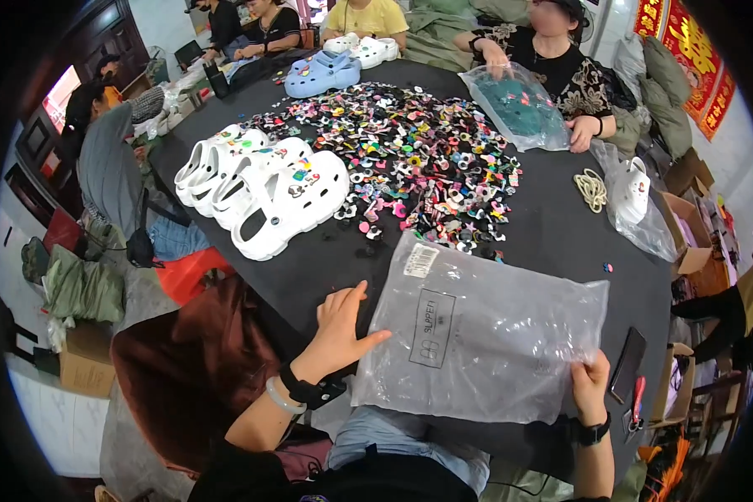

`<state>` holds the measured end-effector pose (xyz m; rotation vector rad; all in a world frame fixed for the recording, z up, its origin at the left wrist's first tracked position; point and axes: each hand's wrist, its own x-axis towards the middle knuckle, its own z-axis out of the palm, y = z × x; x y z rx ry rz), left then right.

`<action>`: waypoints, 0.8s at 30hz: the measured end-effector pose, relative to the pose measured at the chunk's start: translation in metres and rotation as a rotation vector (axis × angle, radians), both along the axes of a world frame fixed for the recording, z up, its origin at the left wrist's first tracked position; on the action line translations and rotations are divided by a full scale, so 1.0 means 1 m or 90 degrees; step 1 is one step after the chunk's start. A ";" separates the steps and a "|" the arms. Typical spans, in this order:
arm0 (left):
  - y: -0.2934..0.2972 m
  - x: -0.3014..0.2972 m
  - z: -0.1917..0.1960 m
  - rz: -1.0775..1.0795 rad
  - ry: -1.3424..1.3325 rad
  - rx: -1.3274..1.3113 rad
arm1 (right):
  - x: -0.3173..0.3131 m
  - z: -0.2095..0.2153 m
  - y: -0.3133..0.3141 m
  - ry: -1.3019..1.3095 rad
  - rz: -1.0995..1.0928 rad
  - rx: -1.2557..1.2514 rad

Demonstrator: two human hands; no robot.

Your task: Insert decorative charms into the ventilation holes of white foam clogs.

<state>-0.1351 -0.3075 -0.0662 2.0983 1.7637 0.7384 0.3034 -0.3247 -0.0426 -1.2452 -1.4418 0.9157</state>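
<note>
A flat clear plastic bag (pixel 510 335) with a barcode label and dark print lies across the near edge of the black table, partly above my lap. My right hand (pixel 591 386) pinches its right edge near the lower corner. At the bag's left edge is my left hand (pixel 341 330), fingers spread; its thumb tip reaches the plastic, and I cannot tell whether it presses on it. Beyond my left hand stand several white clogs (pixel 297 201) decorated with small colourful charms. A large heap of loose shoe charms (pixel 427 159) covers the table's middle.
A blue clog (pixel 322 74) stands at the far side. Across the table a person handles a bagged green item (pixel 519 105). To the right lie rubber bands (pixel 591 191), a bagged white clog (pixel 633 192), a dark phone (pixel 627 364) and red-handled scissors (pixel 637 406). Other people sit farther back.
</note>
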 end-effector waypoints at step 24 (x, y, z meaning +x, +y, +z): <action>-0.042 0.035 0.010 -0.281 -0.980 -0.584 | -0.009 0.029 0.024 0.162 0.035 -0.058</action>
